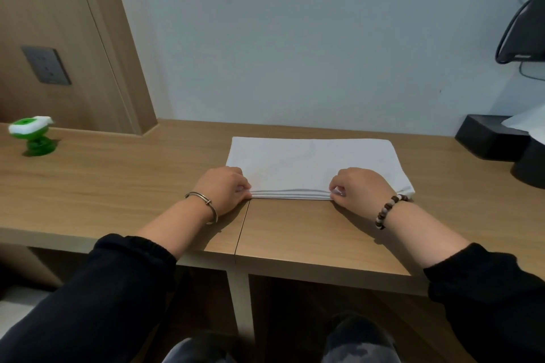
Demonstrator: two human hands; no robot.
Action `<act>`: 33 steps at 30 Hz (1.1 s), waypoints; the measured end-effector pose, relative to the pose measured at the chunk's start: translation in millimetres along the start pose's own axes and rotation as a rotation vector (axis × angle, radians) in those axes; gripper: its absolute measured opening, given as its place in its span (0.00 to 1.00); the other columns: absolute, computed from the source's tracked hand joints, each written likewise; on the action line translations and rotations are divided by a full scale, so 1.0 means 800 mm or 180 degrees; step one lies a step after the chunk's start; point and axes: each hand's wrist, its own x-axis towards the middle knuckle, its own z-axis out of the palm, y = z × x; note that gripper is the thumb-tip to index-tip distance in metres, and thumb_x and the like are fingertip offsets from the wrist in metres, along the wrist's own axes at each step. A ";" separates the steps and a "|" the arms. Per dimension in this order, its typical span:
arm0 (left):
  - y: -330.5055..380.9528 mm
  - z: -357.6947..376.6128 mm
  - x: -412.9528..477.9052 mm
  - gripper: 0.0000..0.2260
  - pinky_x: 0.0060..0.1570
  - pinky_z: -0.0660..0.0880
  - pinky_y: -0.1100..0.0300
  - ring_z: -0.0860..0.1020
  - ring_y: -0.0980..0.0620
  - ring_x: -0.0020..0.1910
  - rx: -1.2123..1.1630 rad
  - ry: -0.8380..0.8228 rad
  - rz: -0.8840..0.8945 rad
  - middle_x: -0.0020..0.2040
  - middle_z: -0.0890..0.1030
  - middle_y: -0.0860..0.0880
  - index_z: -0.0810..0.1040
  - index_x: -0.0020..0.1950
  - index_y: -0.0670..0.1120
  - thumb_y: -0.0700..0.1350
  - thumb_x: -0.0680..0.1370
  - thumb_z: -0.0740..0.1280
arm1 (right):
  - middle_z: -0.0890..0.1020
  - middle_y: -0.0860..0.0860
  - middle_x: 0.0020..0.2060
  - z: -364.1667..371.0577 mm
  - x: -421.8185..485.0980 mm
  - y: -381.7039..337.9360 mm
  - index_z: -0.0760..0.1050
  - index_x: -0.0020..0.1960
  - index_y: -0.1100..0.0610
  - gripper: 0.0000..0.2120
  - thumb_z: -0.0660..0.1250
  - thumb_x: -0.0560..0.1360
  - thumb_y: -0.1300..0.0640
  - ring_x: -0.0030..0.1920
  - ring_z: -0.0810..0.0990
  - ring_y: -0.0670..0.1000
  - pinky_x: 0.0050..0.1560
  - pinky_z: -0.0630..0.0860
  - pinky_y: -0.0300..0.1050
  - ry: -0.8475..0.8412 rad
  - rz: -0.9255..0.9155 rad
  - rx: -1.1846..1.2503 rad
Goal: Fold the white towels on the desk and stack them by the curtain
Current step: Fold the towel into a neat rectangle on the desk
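A white towel (312,160) lies folded into a flat rectangle on the wooden desk (118,186), close to the back wall. Several layered edges show along its near side. My left hand (221,190) pinches the near left corner of the towel. My right hand (359,187) pinches the near edge towards the right, with the right corner sticking out past my wrist. No curtain is in view.
A green and white gadget (32,134) stands at the desk's far left. A black box (489,138) with white paper sits at the back right, beside a dark round object (530,168). A wall socket (45,65) is on the wooden panel.
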 end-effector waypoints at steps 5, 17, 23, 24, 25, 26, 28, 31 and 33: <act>0.004 0.001 -0.002 0.11 0.47 0.69 0.61 0.75 0.53 0.53 -0.0027 0.0027 -0.0068 0.53 0.79 0.56 0.82 0.55 0.52 0.54 0.77 0.66 | 0.78 0.47 0.44 0.007 0.003 -0.015 0.78 0.54 0.51 0.10 0.60 0.78 0.51 0.43 0.72 0.47 0.40 0.67 0.38 0.0213 -0.0170 0.0007; 0.010 -0.003 -0.003 0.12 0.49 0.72 0.59 0.75 0.53 0.54 0.0012 -0.0043 -0.0174 0.54 0.79 0.56 0.81 0.56 0.53 0.55 0.78 0.65 | 0.79 0.49 0.44 0.007 0.016 -0.043 0.76 0.45 0.55 0.09 0.58 0.78 0.57 0.46 0.74 0.49 0.40 0.65 0.38 0.0248 -0.0328 -0.0131; 0.010 -0.002 -0.005 0.11 0.46 0.70 0.61 0.75 0.53 0.53 -0.0026 0.0018 -0.0170 0.53 0.79 0.56 0.82 0.56 0.53 0.55 0.78 0.65 | 0.77 0.48 0.44 0.008 0.019 -0.049 0.76 0.46 0.55 0.09 0.57 0.78 0.58 0.46 0.73 0.49 0.40 0.66 0.39 0.0095 -0.0286 -0.0189; 0.011 -0.002 -0.004 0.11 0.46 0.69 0.61 0.75 0.53 0.53 -0.0017 0.0016 -0.0175 0.53 0.79 0.56 0.82 0.56 0.53 0.55 0.78 0.65 | 0.78 0.49 0.44 0.007 0.019 -0.050 0.76 0.45 0.55 0.10 0.56 0.78 0.58 0.45 0.74 0.50 0.41 0.67 0.40 0.0098 -0.0308 -0.0260; 0.011 -0.003 -0.004 0.11 0.45 0.68 0.61 0.75 0.53 0.53 -0.0005 0.0008 -0.0185 0.53 0.78 0.56 0.82 0.56 0.53 0.55 0.78 0.65 | 0.78 0.49 0.43 0.005 0.019 -0.050 0.77 0.44 0.56 0.11 0.56 0.78 0.58 0.44 0.74 0.50 0.41 0.67 0.40 0.0130 -0.0337 -0.0327; 0.012 -0.004 -0.004 0.11 0.44 0.68 0.61 0.75 0.53 0.53 0.0007 -0.0005 -0.0195 0.53 0.78 0.56 0.81 0.56 0.53 0.55 0.78 0.65 | 0.78 0.49 0.43 0.003 0.019 -0.050 0.77 0.44 0.56 0.12 0.56 0.78 0.58 0.43 0.74 0.51 0.40 0.67 0.41 0.0188 -0.0375 -0.0382; 0.013 -0.005 -0.003 0.11 0.45 0.69 0.61 0.75 0.53 0.54 0.0026 -0.0035 -0.0211 0.53 0.78 0.56 0.81 0.56 0.53 0.55 0.78 0.65 | 0.79 0.50 0.41 0.000 0.018 -0.048 0.78 0.43 0.57 0.12 0.56 0.77 0.59 0.42 0.75 0.52 0.39 0.64 0.41 0.0279 -0.0456 -0.0456; 0.013 -0.006 -0.003 0.11 0.47 0.71 0.59 0.75 0.53 0.53 0.0019 -0.0052 -0.0226 0.53 0.78 0.56 0.81 0.55 0.53 0.55 0.78 0.65 | 0.78 0.50 0.43 0.001 0.015 -0.051 0.78 0.45 0.57 0.12 0.55 0.78 0.59 0.44 0.74 0.51 0.41 0.67 0.41 0.0078 -0.0565 -0.0549; 0.012 -0.006 -0.003 0.11 0.47 0.71 0.59 0.75 0.53 0.53 -0.0001 -0.0067 -0.0216 0.53 0.78 0.56 0.82 0.55 0.53 0.55 0.78 0.65 | 0.77 0.49 0.44 0.003 0.012 -0.054 0.77 0.46 0.56 0.11 0.56 0.79 0.60 0.45 0.73 0.50 0.41 0.69 0.41 -0.0020 -0.0550 -0.0535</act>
